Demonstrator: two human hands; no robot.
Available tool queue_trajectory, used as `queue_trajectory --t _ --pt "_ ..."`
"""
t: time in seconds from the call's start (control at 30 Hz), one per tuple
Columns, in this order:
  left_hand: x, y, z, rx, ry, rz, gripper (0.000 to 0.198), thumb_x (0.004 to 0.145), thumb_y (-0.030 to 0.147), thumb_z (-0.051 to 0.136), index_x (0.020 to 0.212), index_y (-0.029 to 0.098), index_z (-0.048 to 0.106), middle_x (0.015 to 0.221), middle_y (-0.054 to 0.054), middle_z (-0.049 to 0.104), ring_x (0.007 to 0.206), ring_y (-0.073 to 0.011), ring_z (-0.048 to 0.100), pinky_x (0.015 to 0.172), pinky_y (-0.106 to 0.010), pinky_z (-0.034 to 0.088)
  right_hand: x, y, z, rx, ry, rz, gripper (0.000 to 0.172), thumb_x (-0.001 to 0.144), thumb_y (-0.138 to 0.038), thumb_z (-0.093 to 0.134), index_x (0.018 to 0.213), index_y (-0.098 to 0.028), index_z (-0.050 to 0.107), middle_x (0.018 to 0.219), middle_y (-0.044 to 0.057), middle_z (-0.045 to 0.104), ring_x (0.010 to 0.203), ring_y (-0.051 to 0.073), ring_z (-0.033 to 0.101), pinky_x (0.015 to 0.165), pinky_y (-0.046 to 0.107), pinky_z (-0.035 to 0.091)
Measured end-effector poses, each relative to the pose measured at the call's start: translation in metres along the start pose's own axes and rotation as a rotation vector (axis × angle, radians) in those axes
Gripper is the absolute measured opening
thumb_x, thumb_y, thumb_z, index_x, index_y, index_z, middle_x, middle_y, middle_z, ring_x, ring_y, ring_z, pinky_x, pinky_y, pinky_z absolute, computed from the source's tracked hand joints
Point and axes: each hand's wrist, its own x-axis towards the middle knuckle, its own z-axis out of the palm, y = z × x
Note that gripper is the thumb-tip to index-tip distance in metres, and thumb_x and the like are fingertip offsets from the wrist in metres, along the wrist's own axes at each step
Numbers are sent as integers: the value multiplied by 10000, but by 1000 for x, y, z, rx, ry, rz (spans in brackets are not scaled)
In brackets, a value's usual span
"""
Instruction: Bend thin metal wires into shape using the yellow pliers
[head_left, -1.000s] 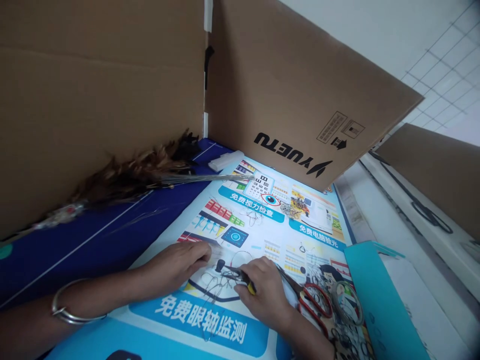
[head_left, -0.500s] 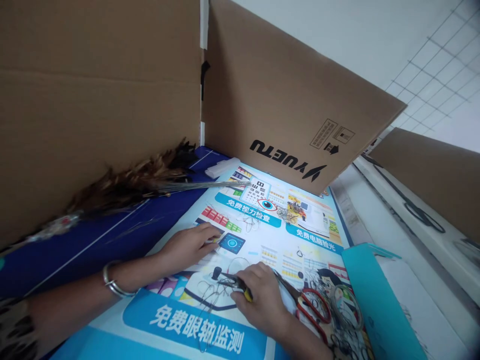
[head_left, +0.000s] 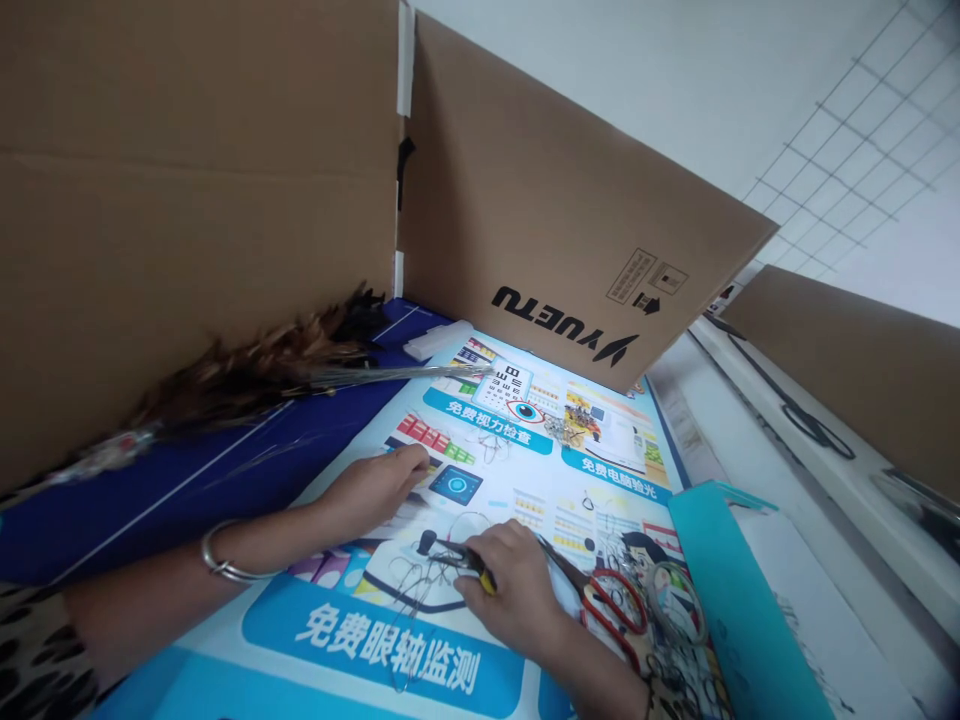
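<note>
While the right hand [head_left: 510, 575] grasps yellow-handled pliers [head_left: 466, 558] near thin wire [head_left: 415, 590] on the printed surface [head_left: 180, 690], the left hand [head_left: 381, 488] has curled fingers; contents cannot be told. Pliers judged rigid, fairly heavy, best held by the handles; wire judged light, springy.

The right hand [head_left: 514, 580] holds pliers [head_left: 466, 560] by some wires [head_left: 411, 598]. The left hand [head_left: 386, 487] sits farther left, its grip unclear. Scissors [head_left: 579, 580] lie right, feathers [head_left: 281, 355] far left.
</note>
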Motion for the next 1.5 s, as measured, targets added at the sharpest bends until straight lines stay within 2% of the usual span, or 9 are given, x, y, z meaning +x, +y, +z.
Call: queue_trajectory --t 0.1,0.23,0.43,0.53,0.7,0.8,0.93,1.17,1.5 --pt "1 -7 0 -89 9 27 250 965 325 330 992 228 559 859 -15 656 789 -188 620 706 -264 457 0 0 -1 -2 -12 7 286 770 -297 694 1042 -242 625 950 27 641 908 218 537 812 343 404" --pt "0 -15 0 -235 70 155 332 966 286 313 1152 220 580 1083 -58 630 1025 -203 579 895 -291 447 -2 1 0 14 -3 -8 273 792 -309 674 1050 -231 629 954 35 650 903 216 551 823 347 409" --pt "-2 -16 1 -216 83 175 295 954 254 347 1068 212 616 1020 -54 624 988 -208 576 880 -303 441 -3 4 3 104 102 19 225 790 -262 654 1009 -216 641 913 37 662 875 205 575 814 337 431" --pt "-2 -12 1 -185 76 174 262 947 257 367 1045 215 605 990 -43 622 940 -204 584 842 -295 442 -2 5 0 176 184 101 191 776 -228 646 966 -209 644 878 34 647 851 195 579 786 315 448" --pt "-6 0 -2 -83 -11 214 224 934 254 393 998 225 606 968 -23 615 874 -192 598 759 -272 427 5 7 -8 136 216 263 150 773 -202 638 923 -204 631 901 36 632 869 192 579 783 297 454" --pt "-8 5 -6 -32 -60 241 216 927 266 411 947 230 623 912 -14 610 812 -187 597 700 -266 406 14 7 -12 -3 150 292 178 783 -226 638 957 -200 612 969 45 636 925 196 575 822 298 446" --pt "-7 7 -10 -126 -72 240 215 921 326 453 913 229 645 929 -19 620 829 -179 589 727 -250 404 29 3 -16 -219 -14 310 202 809 -252 597 1002 -192 601 1005 67 639 957 214 567 838 318 420" --pt "-3 2 -8 -236 -87 232 234 919 371 474 887 228 656 912 -14 627 838 -175 585 750 -241 402 50 -3 -20 -331 -167 342 240 791 -197 540 1027 -200 582 920 79 673 856 228 619 696 303 409" --pt "3 -2 -5 -414 -33 136 216 872 357 509 903 235 685 865 3 694 815 -187 616 739 -247 423 53 -4 -16 -321 -204 341 345 747 -163 533 1088 -174 585 973 101 682 893 242 629 722 304 408"
